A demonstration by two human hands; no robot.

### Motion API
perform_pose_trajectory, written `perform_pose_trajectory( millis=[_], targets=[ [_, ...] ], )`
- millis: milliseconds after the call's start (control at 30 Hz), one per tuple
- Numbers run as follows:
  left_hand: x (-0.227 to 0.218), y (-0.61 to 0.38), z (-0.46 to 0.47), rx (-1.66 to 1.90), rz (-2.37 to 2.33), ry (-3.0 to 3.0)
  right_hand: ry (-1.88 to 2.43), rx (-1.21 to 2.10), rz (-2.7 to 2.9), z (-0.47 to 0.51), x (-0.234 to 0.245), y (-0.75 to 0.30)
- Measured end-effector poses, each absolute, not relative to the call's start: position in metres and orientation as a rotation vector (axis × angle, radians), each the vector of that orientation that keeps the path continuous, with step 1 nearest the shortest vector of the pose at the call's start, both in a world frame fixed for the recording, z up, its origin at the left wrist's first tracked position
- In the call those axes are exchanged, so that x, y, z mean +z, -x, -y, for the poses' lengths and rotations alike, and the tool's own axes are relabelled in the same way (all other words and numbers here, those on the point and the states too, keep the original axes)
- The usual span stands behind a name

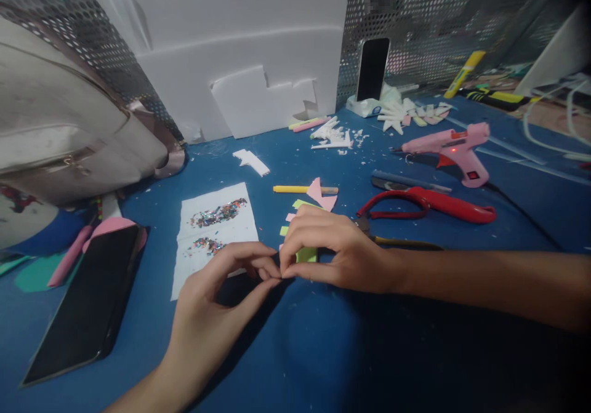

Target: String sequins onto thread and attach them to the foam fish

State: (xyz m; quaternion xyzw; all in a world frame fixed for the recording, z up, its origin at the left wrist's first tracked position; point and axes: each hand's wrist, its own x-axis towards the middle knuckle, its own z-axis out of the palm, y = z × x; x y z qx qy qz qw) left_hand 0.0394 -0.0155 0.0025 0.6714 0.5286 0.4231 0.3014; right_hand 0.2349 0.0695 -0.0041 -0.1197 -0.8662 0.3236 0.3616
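Note:
My left hand (pixel 221 296) and my right hand (pixel 332 247) meet fingertip to fingertip over the blue table (pixel 388 351). Each is closed in a pinch, and whatever lies between the fingers is too small or hidden to name. Partly covered by my right hand are green and pink paper pieces (pixel 307 255). Left of the hands lies a white sheet (pixel 187 240) bearing two piles of coloured glitter flakes (pixel 217 214). Just beyond the right hand are a yellow pen (pixel 290 189) and a cut pink piece (pixel 318 194).
Pliers with red handles (pixel 457 207), a cutter knife (pixel 406 182) and a pink glue gun (pixel 457 151) with its cord lie at the right. A dark phone (pixel 87 302) rests at the left near a pale bag (pixel 69 105). White foam boards (pixel 240 13) lean at the back.

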Motion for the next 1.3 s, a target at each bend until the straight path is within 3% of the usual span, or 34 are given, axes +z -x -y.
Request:
perform_pose_trajectory(
  millis=[1300],
  targets=[
    [0.0037,-0.0393,0.0165,1.130,-1.400,-1.778,0.317,0.781,2.239,-0.0701,-0.0018,-0.2346]
  ],
)
